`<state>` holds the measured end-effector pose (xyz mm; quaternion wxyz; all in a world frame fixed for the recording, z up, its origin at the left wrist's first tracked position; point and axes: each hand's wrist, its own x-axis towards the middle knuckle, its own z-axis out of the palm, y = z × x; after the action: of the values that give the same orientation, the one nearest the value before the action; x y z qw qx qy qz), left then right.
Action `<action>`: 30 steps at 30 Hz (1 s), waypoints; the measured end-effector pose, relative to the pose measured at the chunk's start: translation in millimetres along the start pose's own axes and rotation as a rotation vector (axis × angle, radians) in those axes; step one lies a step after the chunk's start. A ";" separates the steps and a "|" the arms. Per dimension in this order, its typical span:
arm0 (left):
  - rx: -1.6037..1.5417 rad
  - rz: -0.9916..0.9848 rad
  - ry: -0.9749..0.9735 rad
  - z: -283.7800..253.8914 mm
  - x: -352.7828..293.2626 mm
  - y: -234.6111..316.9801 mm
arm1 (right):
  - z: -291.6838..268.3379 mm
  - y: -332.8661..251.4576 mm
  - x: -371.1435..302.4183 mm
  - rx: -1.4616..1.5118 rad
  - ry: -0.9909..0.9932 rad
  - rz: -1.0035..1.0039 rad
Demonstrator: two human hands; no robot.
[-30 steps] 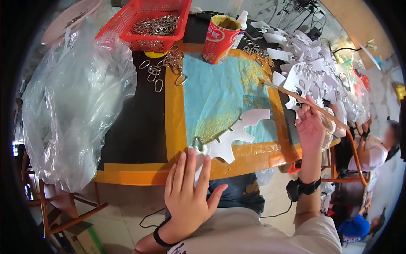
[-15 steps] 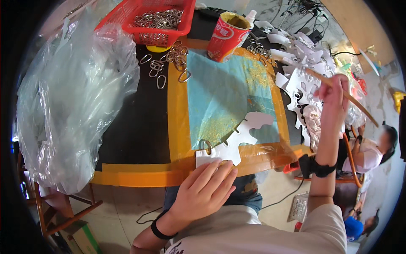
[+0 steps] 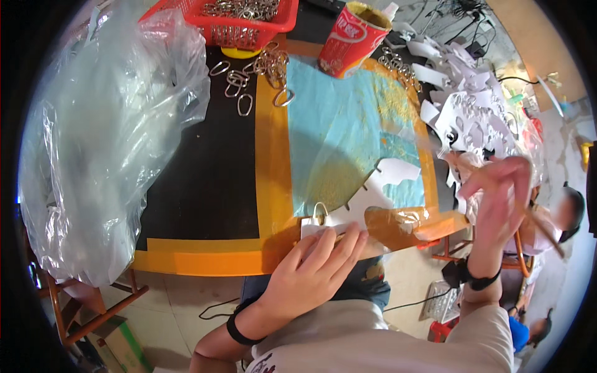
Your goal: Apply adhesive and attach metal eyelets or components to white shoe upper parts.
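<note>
My left hand [image 3: 308, 273] lies with outstretched fingers over the near end of a white notched cut-out piece [image 3: 382, 186] at the table's front edge; its thumb is hidden. A metal D-shaped ring [image 3: 319, 204] stands upright at that end, just beyond my fingertips. The piece's far part rests on a blue-green sheet [image 3: 336, 124] smeared with yellowish paste. Off to the right, my blurred right hand [image 3: 500, 193] is raised, closed around a thin wooden stick [image 3: 544, 231]. At the sheet's far edge stands a red cup [image 3: 354, 40] with yellowish paste inside.
Loose metal rings [image 3: 270, 65] lie near a red basket [image 3: 249, 26] full of rings. A large clear plastic bag [image 3: 93, 155] covers the table's left side. White cut-outs [image 3: 476, 118] are heaped at the right. People sit farther right, beyond the table.
My right hand has swung down and nearer, with the stick. My left fingers have shifted slightly right and farther onto the piece. The whole view has tilted a little.
</note>
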<state>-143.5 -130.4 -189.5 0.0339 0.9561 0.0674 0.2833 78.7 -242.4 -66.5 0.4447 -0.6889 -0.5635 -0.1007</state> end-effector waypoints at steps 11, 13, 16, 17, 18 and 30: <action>-0.060 -0.029 0.021 -0.3 -6.0 1.4 | 26.4 42.4 163.5 0.164 -0.076 0.151; -0.057 -0.031 0.023 1.9 -8.5 1.5 | 39.9 46.5 169.1 0.147 -0.105 0.178; -0.052 -0.017 0.016 2.3 -7.7 0.3 | 55.8 55.9 172.6 0.162 -0.177 0.203; -0.046 -0.003 0.008 1.6 -7.5 0.1 | 59.6 56.8 174.3 0.158 -0.228 0.279; -0.045 -0.009 0.008 0.8 -7.5 -0.1 | 62.9 57.4 175.1 0.151 -0.278 0.356; -0.083 -0.041 0.024 -0.5 -7.7 0.0 | 33.6 54.7 179.9 0.305 -0.010 0.283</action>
<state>-150.2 -131.6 -193.2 0.0786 0.9487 0.0754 0.2967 175.9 -92.8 1.7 0.5507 -0.6864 -0.4720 0.0528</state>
